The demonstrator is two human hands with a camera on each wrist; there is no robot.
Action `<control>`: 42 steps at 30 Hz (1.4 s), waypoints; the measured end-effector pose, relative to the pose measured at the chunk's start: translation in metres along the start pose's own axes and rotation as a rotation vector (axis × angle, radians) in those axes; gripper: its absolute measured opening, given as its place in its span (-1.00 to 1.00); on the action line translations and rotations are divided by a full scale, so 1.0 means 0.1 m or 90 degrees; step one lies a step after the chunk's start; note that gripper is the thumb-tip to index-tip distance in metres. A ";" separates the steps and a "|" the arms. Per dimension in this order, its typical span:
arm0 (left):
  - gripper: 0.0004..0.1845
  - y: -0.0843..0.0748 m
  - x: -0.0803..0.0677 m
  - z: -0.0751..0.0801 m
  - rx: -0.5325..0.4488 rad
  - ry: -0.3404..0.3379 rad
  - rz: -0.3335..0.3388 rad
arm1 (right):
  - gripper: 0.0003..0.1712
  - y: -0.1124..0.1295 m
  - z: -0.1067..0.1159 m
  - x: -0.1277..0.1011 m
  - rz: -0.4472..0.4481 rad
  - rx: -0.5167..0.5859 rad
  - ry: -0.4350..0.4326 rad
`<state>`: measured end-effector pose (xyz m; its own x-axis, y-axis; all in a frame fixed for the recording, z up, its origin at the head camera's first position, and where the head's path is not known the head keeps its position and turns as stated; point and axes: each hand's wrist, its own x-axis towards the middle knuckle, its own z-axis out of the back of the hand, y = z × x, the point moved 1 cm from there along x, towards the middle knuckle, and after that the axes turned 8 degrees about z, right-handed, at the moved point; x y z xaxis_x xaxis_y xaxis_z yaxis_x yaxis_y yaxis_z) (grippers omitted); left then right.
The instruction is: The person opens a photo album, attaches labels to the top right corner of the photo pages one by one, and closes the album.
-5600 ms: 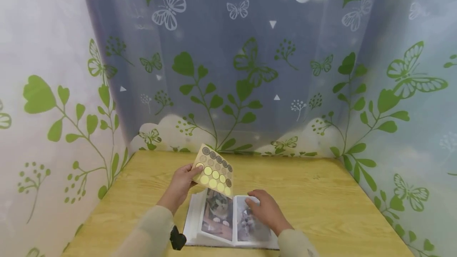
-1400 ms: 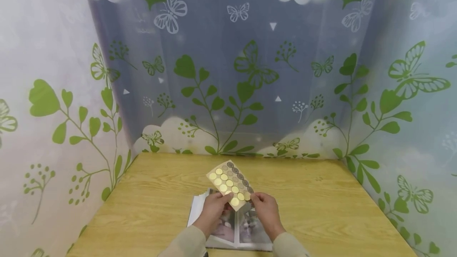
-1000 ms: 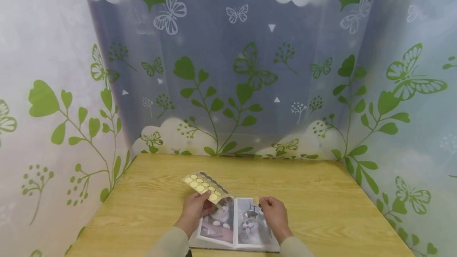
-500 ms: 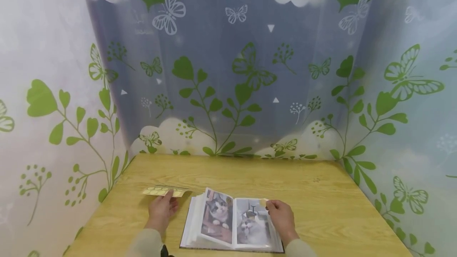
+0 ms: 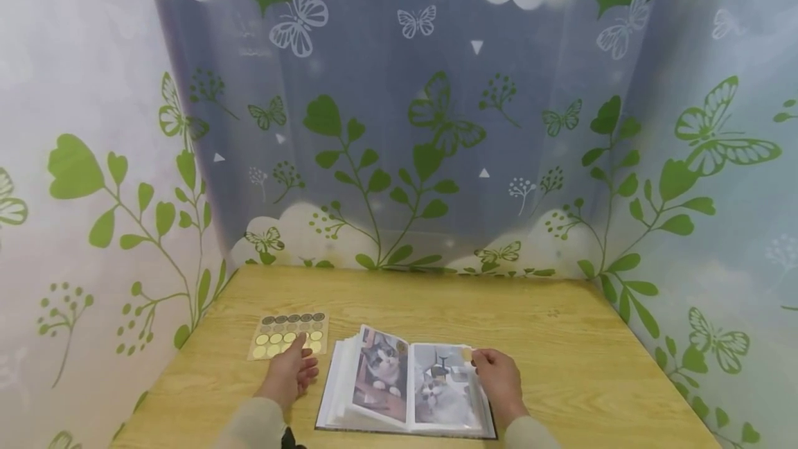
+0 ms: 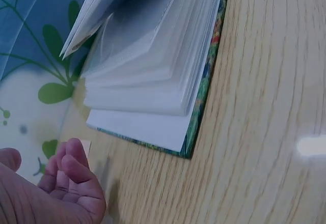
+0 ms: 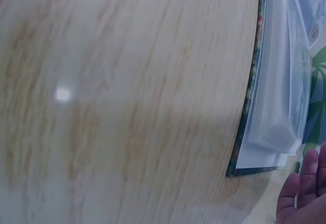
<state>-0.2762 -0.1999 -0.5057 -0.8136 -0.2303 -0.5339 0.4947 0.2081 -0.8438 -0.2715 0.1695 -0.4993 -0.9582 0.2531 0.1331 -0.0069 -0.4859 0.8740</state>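
A photo album [image 5: 430, 425] lies spread on the table, a cat picture [image 5: 383, 369] on its left page and another cat picture [image 5: 436, 400] on its right. Between thumb and fingertips my right hand [image 5: 501, 378] pinches a small round gold sticker [image 5: 466, 353] at the right page's upper right corner. A dark round sticker [image 5: 402, 348] sits on the left picture's upper corner. Left of the album, a sticker sheet [image 5: 289, 329] lies flat with rows of gold and dark circles. My left hand [image 5: 283, 378] is over its near edge, fingers relaxed, holding nothing.
The wood-grain table [image 5: 592, 366] runs to a patterned cloth backdrop [image 5: 399, 123] at the back and sides. In the left wrist view, the album's loose pages [image 6: 147, 76] fan up above its green patterned cover [image 6: 196, 124].
A gold sticker has come off the sheet into my right hand, which moved to the right page's corner. My left hand carried the sheet leftward, laid it on the table and let go.
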 end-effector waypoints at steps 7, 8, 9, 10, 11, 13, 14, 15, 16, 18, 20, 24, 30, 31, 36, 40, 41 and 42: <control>-0.33 -0.10 -0.05 -0.20 0.012 0.029 -0.054 | -0.69 -0.01 0.04 0.01 0.019 -0.001 -0.003; -0.33 -0.12 -0.06 -0.24 0.017 0.029 -0.063 | -0.69 -0.02 0.05 0.02 0.020 -0.001 -0.004; -0.34 -0.14 -0.06 -0.27 0.023 0.027 -0.072 | -0.69 -0.02 0.06 0.02 0.017 -0.002 -0.003; -0.35 -0.16 -0.08 -0.31 0.030 0.025 -0.084 | -0.69 -0.02 0.06 0.02 0.017 -0.004 -0.003; -0.36 -0.18 -0.09 -0.35 0.041 0.022 -0.099 | -0.69 -0.02 0.07 0.03 0.016 -0.005 -0.003; -0.38 -0.21 -0.11 -0.44 0.056 0.021 -0.136 | -0.69 -0.03 0.08 0.04 0.014 -0.008 -0.002; -0.39 -0.23 -0.13 -0.49 0.066 0.020 -0.155 | -0.69 -0.02 0.08 0.05 0.012 -0.011 -0.002; -0.41 -0.24 -0.15 -0.54 0.072 0.022 -0.172 | -0.69 -0.03 0.09 0.05 0.012 -0.013 -0.001; -0.42 -0.24 -0.17 -0.59 0.079 0.027 -0.189 | -0.70 -0.03 0.10 0.05 0.015 -0.016 0.000; -0.45 -0.25 -0.21 -0.70 0.088 0.036 -0.212 | -0.70 -0.03 0.12 0.06 0.020 -0.020 0.003; -0.48 -0.24 -0.25 -0.81 0.103 0.048 -0.230 | -0.70 -0.03 0.14 0.05 0.025 -0.022 0.006; -0.52 -0.20 -0.34 -0.99 0.179 0.065 -0.277 | -0.69 -0.03 0.18 0.05 0.040 -0.016 0.009; -0.45 -0.05 -0.46 -1.19 0.348 0.124 -0.361 | -0.68 -0.05 0.18 0.09 0.052 -0.026 0.017; -0.43 -0.01 -0.48 -1.22 0.385 0.130 -0.377 | -0.68 -0.06 0.17 0.10 0.055 -0.036 0.018; -0.39 0.21 -0.62 -1.35 0.628 0.077 -0.513 | -0.71 -0.09 0.16 0.15 0.083 -0.088 0.024; -0.30 0.40 -0.71 -1.43 0.781 0.013 -0.576 | -0.73 -0.10 0.15 0.19 0.119 -0.130 0.034; -0.27 0.44 -0.71 -1.44 0.803 0.011 -0.578 | -0.74 -0.10 0.14 0.20 0.129 -0.142 0.040; -0.24 0.48 -0.72 -1.45 0.820 0.011 -0.576 | -0.75 -0.09 0.14 0.21 0.142 -0.155 0.043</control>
<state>-0.2387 -0.0352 -0.4997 -0.9712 0.1877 0.1468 -0.2288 -0.9068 -0.3541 -0.2878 0.1910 -0.4980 -0.9603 0.0660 0.2709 0.1454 -0.7105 0.6886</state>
